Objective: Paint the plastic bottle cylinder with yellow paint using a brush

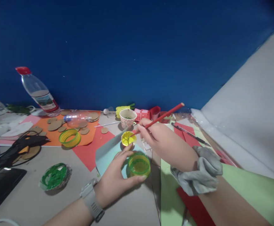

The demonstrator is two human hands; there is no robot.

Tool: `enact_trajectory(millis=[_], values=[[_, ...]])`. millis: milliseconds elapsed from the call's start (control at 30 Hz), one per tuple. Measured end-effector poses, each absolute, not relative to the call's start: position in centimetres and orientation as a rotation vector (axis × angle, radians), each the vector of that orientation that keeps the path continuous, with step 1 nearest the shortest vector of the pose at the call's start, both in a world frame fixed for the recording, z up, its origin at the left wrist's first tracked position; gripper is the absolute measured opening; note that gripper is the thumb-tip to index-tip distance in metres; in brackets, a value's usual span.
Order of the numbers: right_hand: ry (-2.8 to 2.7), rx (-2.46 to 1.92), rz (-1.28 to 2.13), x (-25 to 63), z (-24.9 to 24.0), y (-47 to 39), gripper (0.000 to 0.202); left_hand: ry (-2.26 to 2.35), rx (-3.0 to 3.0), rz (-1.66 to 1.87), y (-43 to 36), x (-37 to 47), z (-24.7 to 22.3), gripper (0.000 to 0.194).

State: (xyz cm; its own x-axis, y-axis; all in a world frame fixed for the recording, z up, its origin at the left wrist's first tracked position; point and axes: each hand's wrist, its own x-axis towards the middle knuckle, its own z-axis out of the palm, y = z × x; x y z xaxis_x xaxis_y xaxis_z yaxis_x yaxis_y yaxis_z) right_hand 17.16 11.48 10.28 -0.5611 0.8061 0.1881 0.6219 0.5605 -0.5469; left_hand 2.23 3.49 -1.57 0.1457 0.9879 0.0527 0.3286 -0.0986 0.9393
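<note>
My right hand (152, 133) is closed round a slim red paintbrush (166, 115), its lower end in a small cup of yellow paint (128, 138). My left hand (118, 175), with a grey watch at the wrist, curves round a clear plastic ring or cup (139, 164) striped green and yellow. The left thumb lies along its near side, while the fingertips reach to the rim of the yellow paint. A patterned paper cup (127, 118) with dark liquid stands just behind the yellow paint. Light blue paper (106, 157) lies under these things.
Green paint fills a shallow dish (55, 176) at left. Another yellow-striped ring (70, 138) sits on orange paper by cardboard discs (55, 125) and a plastic bottle (77, 117). A red-capped bottle (41, 94) leans at the back. Cables (16, 147) lie left; a black pen (190, 134) lies right.
</note>
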Motion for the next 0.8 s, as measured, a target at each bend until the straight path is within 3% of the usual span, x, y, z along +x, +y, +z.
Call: enact_trajectory(millis=[433,800], values=[[-2.344,-1.182,0.605,17.1,9.7,12.1,0.029,1.315,1.563,0.977,3.4,2.2,-1.6,0.061],[-2.553,-0.857,0.008,18.1,7.7,13.1,0.032,1.314,1.558,0.952,3.3,2.1,-1.6,0.062]])
